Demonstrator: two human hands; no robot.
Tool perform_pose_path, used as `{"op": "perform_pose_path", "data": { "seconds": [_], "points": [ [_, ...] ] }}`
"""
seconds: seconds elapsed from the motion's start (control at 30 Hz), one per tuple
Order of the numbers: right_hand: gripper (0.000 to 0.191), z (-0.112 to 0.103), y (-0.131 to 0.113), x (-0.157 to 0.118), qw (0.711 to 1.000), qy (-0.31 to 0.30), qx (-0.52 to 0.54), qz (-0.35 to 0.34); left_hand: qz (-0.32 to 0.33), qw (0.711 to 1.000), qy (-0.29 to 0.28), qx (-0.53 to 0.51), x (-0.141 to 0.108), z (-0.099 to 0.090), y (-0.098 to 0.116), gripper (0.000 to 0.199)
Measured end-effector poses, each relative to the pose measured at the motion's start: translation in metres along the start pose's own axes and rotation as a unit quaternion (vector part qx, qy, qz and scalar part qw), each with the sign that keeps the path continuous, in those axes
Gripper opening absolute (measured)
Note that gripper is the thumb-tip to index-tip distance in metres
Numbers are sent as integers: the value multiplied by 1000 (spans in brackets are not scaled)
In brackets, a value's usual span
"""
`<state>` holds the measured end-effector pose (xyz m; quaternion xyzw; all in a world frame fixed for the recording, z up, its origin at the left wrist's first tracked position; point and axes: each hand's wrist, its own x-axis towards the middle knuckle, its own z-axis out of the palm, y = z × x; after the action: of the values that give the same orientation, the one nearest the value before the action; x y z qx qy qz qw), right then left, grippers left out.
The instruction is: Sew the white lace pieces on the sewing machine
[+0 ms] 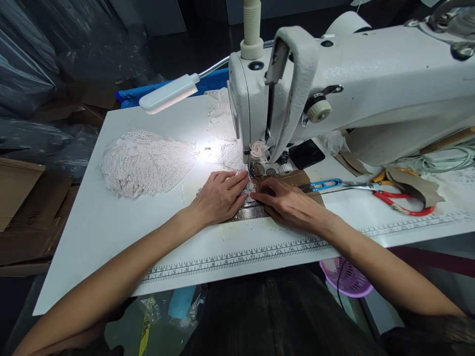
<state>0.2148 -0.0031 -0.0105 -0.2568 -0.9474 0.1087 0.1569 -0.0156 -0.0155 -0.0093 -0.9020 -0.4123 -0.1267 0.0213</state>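
Both hands are at the needle area of a white sewing machine (pixel 349 74). My left hand (pixel 222 195) lies flat with fingers stretched forward, pressing on white lace (pixel 232 155) beside the presser foot. My right hand (pixel 285 201) is closed in a pinch just right of the needle, its thumb and forefinger on a small white lace piece (pixel 251 192). Under the hands is a shiny metal plate (pixel 250 213) with brown covering (pixel 299 179) to its right. The exact spot under the needle is partly hidden by my fingers.
A heap of white lace (pixel 146 163) lies left on the table (pixel 122 237). A lit lamp (pixel 170 94) hangs above it. To the right are a black phone (pixel 307 154), blue thread snips (pixel 326 185) and red-handled scissors (pixel 403 202). A printed ruler (pixel 237 261) follows the front edge.
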Motion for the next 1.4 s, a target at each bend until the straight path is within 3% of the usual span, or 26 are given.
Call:
{"op": "perform_pose_path", "data": {
  "seconds": [0.17,0.83,1.03,1.27,1.4],
  "points": [
    [32,2,-2,2,1000,-2,-16,20,13,999,-10,-36,9,-2,-11,35],
    [29,4,-12,7,997,10,-21,69,35,997,37,-59,5,8,-20,35],
    [30,4,-12,8,997,10,-23,68,21,997,60,-47,6,12,-19,26],
    [30,5,-1,5,995,36,4,94,13,998,49,-30,7,10,-13,25],
    [29,10,6,5,997,32,-6,73,13,998,49,-28,8,10,-13,25]
  ]
}}
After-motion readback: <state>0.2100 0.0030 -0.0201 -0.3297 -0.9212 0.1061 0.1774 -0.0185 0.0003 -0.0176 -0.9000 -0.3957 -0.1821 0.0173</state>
